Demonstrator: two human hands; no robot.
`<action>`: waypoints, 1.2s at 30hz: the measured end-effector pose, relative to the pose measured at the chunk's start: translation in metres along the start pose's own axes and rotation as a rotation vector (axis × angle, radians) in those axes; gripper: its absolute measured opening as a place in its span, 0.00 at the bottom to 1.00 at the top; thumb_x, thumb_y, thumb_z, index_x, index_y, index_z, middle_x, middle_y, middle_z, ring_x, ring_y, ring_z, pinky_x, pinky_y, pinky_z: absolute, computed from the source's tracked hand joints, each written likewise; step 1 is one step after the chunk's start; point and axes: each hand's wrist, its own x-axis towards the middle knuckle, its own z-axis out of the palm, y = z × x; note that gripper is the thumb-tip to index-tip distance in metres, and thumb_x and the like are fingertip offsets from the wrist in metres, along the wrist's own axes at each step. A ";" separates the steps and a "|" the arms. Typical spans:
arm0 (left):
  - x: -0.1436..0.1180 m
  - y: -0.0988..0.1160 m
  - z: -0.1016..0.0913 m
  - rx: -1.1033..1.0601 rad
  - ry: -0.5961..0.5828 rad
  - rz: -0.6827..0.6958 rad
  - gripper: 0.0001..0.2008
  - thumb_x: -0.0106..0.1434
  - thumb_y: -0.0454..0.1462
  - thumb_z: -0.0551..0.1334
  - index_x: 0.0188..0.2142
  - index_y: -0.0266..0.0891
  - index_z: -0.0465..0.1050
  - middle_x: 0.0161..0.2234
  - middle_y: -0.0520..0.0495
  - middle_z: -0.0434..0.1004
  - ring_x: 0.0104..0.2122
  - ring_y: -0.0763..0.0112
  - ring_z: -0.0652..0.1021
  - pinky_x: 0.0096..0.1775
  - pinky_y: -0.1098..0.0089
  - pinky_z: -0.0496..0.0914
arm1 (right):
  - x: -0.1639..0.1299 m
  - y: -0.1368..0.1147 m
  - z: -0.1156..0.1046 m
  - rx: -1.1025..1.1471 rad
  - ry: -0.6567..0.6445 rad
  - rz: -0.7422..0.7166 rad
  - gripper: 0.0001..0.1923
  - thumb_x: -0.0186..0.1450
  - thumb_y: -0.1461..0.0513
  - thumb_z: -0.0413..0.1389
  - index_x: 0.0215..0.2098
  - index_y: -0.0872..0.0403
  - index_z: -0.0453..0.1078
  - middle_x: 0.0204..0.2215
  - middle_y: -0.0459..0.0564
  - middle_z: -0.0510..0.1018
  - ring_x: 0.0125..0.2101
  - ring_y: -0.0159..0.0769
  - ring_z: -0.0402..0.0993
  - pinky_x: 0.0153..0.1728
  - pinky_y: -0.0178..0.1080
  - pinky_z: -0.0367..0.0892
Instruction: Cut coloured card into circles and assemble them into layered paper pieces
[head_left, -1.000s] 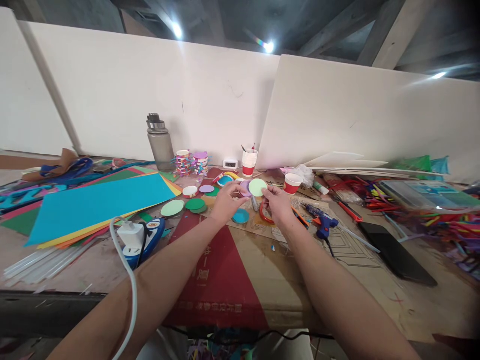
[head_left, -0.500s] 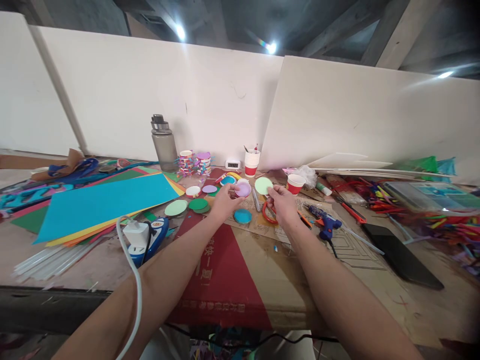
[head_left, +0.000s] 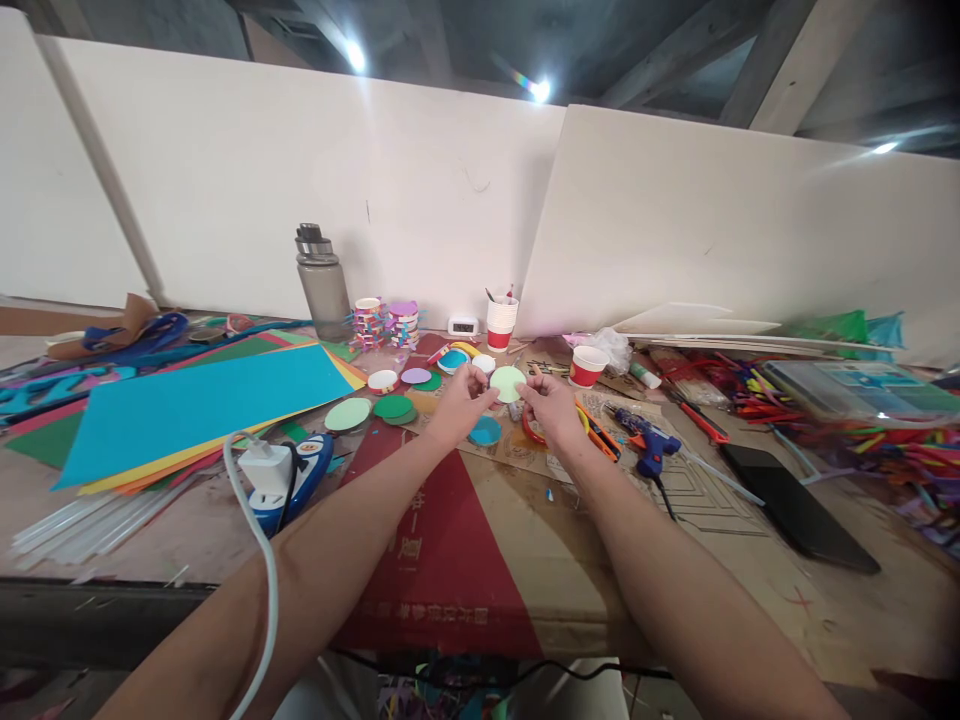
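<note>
Pale green disc (head_left: 508, 384) is being pinched at its edges by the left hand (head_left: 460, 405) and right hand (head_left: 551, 408).
Below the hands, red-printed cardboard (head_left: 450, 540) is showing "夏", its smaller line blurring; beyond them, a white clock (head_left: 463, 327) is displaying digits too small to read.
</note>
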 end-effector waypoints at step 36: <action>0.000 0.005 -0.001 -0.330 0.008 -0.272 0.20 0.49 0.35 0.74 0.42 0.32 0.78 0.37 0.43 0.82 0.29 0.72 0.78 0.32 0.70 0.76 | 0.000 -0.002 -0.005 -0.162 0.086 -0.251 0.14 0.50 0.54 0.63 0.31 0.55 0.73 0.23 0.44 0.74 0.24 0.31 0.66 0.28 0.36 0.63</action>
